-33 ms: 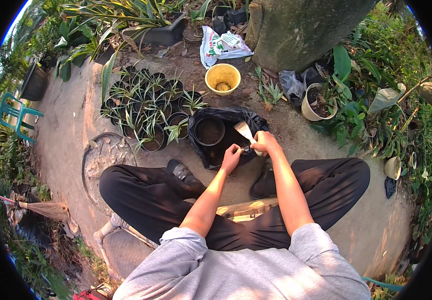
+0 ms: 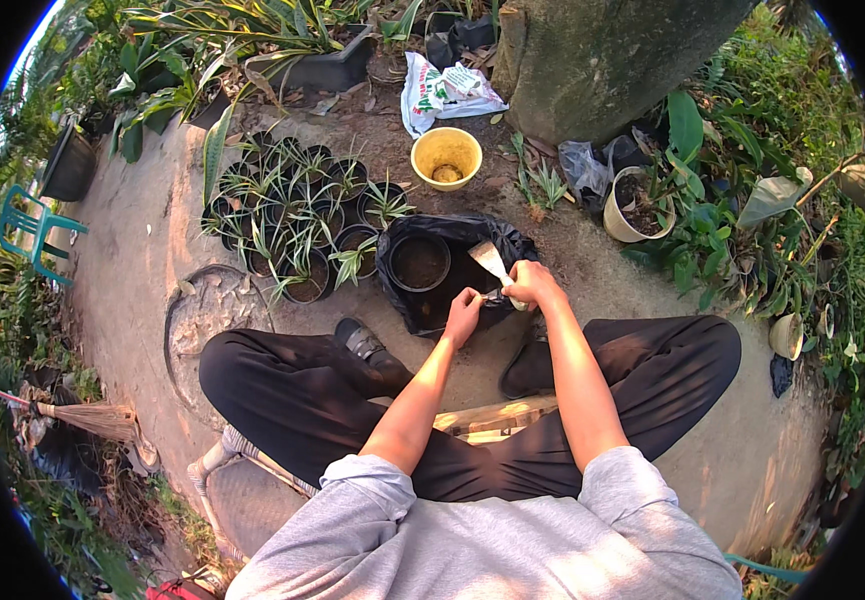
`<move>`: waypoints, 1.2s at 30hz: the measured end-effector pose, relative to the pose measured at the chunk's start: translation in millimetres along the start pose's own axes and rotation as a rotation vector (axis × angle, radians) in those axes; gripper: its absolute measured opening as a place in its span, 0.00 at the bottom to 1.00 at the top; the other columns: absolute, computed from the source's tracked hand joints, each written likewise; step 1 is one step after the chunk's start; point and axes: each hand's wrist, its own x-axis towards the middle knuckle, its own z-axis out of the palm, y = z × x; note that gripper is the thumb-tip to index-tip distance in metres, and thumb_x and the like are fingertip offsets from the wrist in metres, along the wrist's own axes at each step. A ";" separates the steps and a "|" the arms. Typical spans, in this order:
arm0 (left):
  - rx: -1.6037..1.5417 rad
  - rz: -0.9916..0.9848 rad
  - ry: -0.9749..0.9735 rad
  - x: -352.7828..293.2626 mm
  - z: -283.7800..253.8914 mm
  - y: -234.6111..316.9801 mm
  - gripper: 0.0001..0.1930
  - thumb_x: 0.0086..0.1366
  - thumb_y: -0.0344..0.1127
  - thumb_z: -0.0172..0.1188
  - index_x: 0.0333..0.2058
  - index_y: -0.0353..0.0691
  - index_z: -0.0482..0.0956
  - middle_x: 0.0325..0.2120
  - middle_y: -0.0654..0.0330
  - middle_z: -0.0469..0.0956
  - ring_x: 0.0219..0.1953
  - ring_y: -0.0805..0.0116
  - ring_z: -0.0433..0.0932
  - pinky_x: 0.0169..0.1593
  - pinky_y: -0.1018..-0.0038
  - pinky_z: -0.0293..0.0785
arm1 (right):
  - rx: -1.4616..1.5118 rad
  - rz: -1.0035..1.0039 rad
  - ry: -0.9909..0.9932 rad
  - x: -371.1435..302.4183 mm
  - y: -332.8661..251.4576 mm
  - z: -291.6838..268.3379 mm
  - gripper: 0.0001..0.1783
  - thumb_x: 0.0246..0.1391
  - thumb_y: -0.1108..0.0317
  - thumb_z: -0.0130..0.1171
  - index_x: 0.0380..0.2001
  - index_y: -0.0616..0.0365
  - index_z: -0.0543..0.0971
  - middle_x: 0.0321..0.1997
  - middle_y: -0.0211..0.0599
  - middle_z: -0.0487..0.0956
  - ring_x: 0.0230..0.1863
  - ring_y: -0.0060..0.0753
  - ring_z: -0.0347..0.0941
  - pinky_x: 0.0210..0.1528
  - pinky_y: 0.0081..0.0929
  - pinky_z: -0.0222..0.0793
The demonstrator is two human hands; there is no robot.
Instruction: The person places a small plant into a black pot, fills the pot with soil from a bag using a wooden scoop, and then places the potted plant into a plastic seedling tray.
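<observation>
My right hand [image 2: 534, 286] grips a scraper [image 2: 489, 260] by its pale handle. Its flat, light blade points up and left over an open black plastic bag [image 2: 512, 240] with dark soil [image 2: 469, 279] inside. At the bag's near edge, my left hand [image 2: 464, 316] is closed in a pinch; what its fingertips hold is too small to make out. A round black pot [image 2: 420, 263] filled with soil sits in the left part of the bag, apart from both hands.
Several black pots with striped-leaf seedlings [image 2: 302, 225] stand left of the bag. Beyond it are a yellow bucket [image 2: 446, 158], a white sack [image 2: 442, 90] and a tree trunk [image 2: 602, 70]. A cream pot [image 2: 638, 205] stands right; a broom [image 2: 92, 418] and green chair [image 2: 37, 232] are left.
</observation>
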 end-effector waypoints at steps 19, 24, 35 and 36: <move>-0.267 -0.296 -0.386 -16.2 47.8 11.7 0.14 0.65 0.34 0.50 0.47 0.42 0.76 0.34 0.71 0.73 0.35 0.78 0.67 0.43 0.77 0.63 | -0.306 0.044 0.199 -10.3 -20.5 22.7 0.20 0.39 0.63 0.73 0.36 0.64 0.84 0.39 0.50 0.84 0.31 0.42 0.84 0.35 0.35 0.81; 0.030 -0.086 -0.235 -6.0 6.2 -24.5 0.17 0.56 0.23 0.55 0.46 0.32 0.76 0.40 0.57 0.81 0.44 0.67 0.79 0.49 0.72 0.74 | -0.118 0.175 -0.036 3.3 -4.8 55.7 0.17 0.45 0.70 0.62 0.41 0.62 0.83 0.50 0.56 0.80 0.54 0.50 0.77 0.55 0.39 0.74; 0.687 0.026 0.233 1.1 -44.0 -17.8 0.28 0.53 0.28 0.52 0.55 0.28 0.63 0.54 0.33 0.61 0.58 0.35 0.59 0.64 0.52 0.58 | -0.301 0.217 0.469 20.0 49.1 83.1 0.17 0.51 0.72 0.61 0.45 0.62 0.73 0.47 0.50 0.75 0.45 0.51 0.79 0.47 0.43 0.78; 0.687 0.036 0.233 1.3 -44.5 -19.6 0.30 0.53 0.28 0.52 0.56 0.26 0.61 0.55 0.31 0.60 0.58 0.34 0.58 0.64 0.51 0.57 | -0.299 0.221 0.459 20.3 50.9 81.6 0.18 0.50 0.71 0.62 0.45 0.62 0.73 0.48 0.51 0.75 0.46 0.52 0.79 0.48 0.43 0.77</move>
